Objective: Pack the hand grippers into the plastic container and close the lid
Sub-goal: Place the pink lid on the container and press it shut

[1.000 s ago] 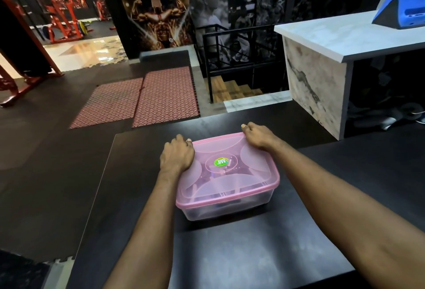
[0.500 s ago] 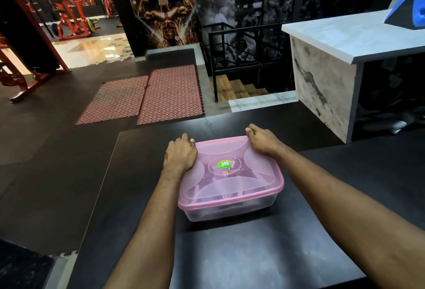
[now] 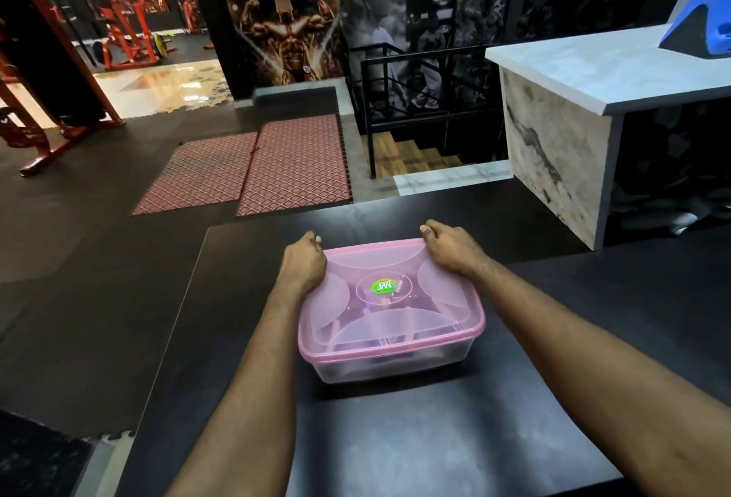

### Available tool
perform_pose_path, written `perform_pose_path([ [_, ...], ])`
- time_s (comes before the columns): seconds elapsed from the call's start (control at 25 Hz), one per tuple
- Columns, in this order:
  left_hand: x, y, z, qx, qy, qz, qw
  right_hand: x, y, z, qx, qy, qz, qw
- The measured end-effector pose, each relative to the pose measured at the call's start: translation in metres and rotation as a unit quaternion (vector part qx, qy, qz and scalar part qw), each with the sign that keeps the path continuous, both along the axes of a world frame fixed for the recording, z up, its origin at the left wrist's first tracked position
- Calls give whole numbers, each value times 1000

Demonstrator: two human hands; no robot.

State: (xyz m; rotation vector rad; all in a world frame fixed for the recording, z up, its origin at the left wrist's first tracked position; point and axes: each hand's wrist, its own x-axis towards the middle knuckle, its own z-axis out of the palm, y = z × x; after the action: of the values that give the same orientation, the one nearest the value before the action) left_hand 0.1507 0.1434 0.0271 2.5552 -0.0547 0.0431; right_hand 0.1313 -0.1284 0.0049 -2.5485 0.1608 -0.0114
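On the black table [image 3: 395, 437], nothing has shifted: our left hand [image 3: 302, 265] and right hand [image 3: 451, 247] still clench the lid's [image 3: 389, 298] far corners, sealing it

A clear plastic container [image 3: 389, 362] with rounded corners sits upright on a dark surface [image 3: 435, 437]. Its translucent pink lid [image 3: 389, 298], with a green round sticker [image 3: 383, 286] at centre, lies flat on top. Dim shapes show inside, too blurred to identify.

I have only the one head view, looking forward and down from above my outstretched arms. The matte black tabletop [image 3: 395, 437] sits close below; the dark gym floor stretches off beyond.
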Motion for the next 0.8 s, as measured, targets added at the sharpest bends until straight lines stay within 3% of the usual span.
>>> perform_pose_path([
  [0.28,0,2,1,-23,57,31,998,-2,2,3,10,8,26,1000],
  [0.8,6,6,-1,-3,102,-15,995,-4,6,5,14,8,29,999],
])
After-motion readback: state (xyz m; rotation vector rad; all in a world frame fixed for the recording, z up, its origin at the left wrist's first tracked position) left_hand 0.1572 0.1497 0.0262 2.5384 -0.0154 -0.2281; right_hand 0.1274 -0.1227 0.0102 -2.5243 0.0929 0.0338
